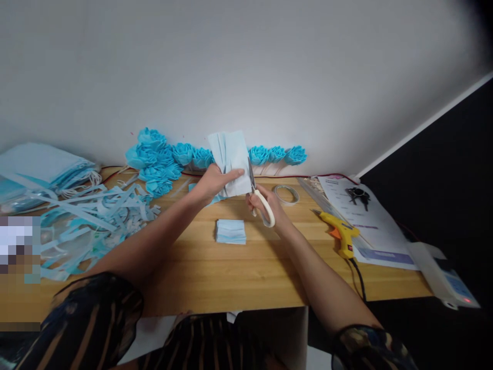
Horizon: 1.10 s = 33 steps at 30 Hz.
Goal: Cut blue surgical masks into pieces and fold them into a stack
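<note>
My left hand (217, 181) pinches a pale blue pleated face mask (231, 151), held upright above the table with the thumb across its front. My right hand (269, 205) is closed round the white handles of a pair of scissors (265, 209). The scissor blades point up along the mask's right edge; whether they are parted is too small to tell. Below the hands, a small stack of blue mask pieces (230, 232) lies on the wooden table (231, 282). Another blue piece lies partly hidden behind my left hand.
Blue flowers (154, 159) line the wall. Cut strips (111, 210) and stacked masks (42, 164) lie left. A tape roll (286, 195), yellow glue gun (342, 234) with cord, papers (370, 221), keys (358, 197) and a power strip (442, 277) are right.
</note>
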Motion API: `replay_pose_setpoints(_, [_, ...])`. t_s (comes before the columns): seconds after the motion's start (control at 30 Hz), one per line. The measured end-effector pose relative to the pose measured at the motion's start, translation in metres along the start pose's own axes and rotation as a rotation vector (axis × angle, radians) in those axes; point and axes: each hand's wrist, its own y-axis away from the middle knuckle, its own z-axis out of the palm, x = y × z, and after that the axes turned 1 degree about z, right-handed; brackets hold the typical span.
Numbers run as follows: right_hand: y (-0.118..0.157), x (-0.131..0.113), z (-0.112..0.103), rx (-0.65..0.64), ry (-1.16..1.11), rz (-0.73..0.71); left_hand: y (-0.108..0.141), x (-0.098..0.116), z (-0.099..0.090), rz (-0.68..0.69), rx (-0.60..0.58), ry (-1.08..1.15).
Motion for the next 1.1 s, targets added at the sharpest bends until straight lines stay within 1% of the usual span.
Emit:
replay_pose_setpoints(0.37, [0.002,-0.007,0.001,0.017,-0.012,0.021,0.002,0.003,0.002,-0.005,0.007,0.027])
replay_pose_setpoints(0.7, [0.004,-0.012,0.004,0.043,-0.050,0.050,0.002,0.003,0.002,-0.018,0.039,0.019])
replay_pose_setpoints(0.9, [0.003,-0.009,0.004,0.049,-0.057,0.045,0.001,0.003,0.002,-0.016,0.029,0.043])
replay_pose_setpoints(1.1, [0.003,-0.007,0.005,0.062,-0.091,0.049,0.000,0.002,0.001,-0.018,0.045,0.011])
